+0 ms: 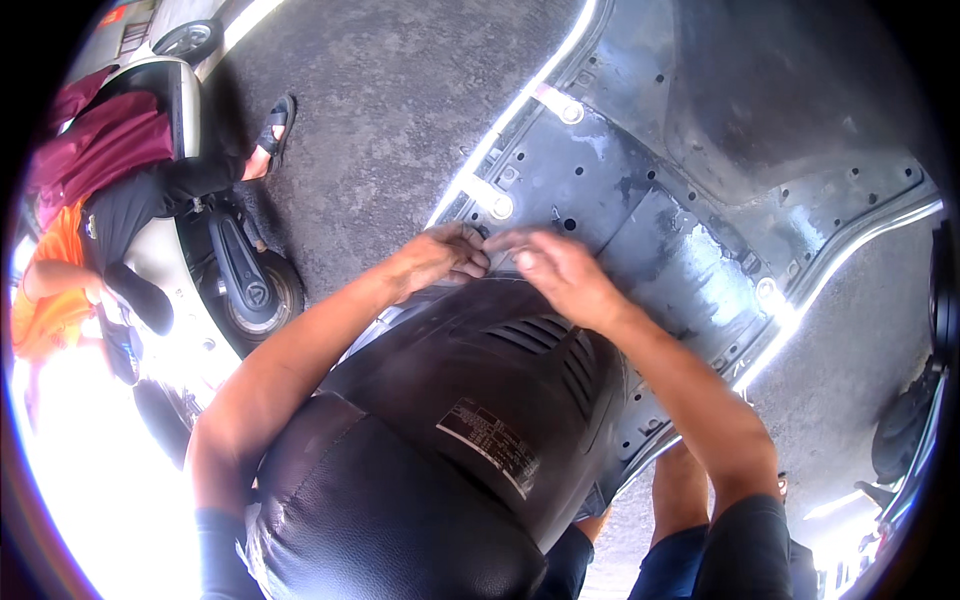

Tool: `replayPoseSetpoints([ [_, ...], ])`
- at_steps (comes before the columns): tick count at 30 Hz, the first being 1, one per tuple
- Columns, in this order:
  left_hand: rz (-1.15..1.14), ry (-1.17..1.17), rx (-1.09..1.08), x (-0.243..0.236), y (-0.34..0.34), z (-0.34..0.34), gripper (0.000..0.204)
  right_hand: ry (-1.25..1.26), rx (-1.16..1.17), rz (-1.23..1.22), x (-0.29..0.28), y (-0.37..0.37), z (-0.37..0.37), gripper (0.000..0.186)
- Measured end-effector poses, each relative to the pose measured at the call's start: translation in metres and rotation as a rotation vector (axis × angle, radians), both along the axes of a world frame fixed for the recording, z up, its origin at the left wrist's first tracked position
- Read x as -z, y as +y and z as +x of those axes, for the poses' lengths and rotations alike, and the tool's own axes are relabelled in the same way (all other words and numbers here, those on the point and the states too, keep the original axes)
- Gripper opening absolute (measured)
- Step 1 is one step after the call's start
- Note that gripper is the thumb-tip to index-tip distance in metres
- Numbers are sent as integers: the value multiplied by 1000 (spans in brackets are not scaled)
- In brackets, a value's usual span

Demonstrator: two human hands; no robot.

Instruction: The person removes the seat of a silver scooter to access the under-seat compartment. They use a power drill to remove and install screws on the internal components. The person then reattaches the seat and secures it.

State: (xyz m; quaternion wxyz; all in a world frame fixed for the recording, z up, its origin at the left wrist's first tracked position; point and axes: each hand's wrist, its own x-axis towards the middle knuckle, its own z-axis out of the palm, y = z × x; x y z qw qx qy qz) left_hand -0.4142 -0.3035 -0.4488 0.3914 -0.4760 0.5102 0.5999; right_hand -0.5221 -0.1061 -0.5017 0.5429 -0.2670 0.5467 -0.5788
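Observation:
Both hands meet at the front edge of a dark scooter body panel (pixel 420 345) with slotted vents, just behind the bare metal footboard (pixel 615 165). My left hand (pixel 445 256) is closed, its fingers curled together at the panel's left front corner; what they hold, if anything, is hidden. My right hand (pixel 572 278) reaches in from the right, its fingertips almost touching those of the left. Its fingers are blurred, so their grip does not show. Below the arms lies the black leather-like seat (pixel 390 510), and a printed label (pixel 490 445) is stuck on the panel.
Light metal brackets (pixel 488 196) line the footboard's edge. At left, a person in an orange and maroon top (pixel 115 150) is beside a pale scooter with a black rear wheel (pixel 265 295). Someone's bare legs (pixel 680 490) stand close on the right. Grey pavement (pixel 370 110) surrounds the scooter.

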Motion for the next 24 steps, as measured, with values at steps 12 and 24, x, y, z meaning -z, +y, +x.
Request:
replayPoseSetpoints([
  [12, 29, 82, 15, 14, 0, 7, 25, 538, -82, -11, 5, 32, -11, 59],
  [24, 59, 282, 226, -15, -13, 12, 35, 559, -99, 5, 5, 17, 4, 49],
])
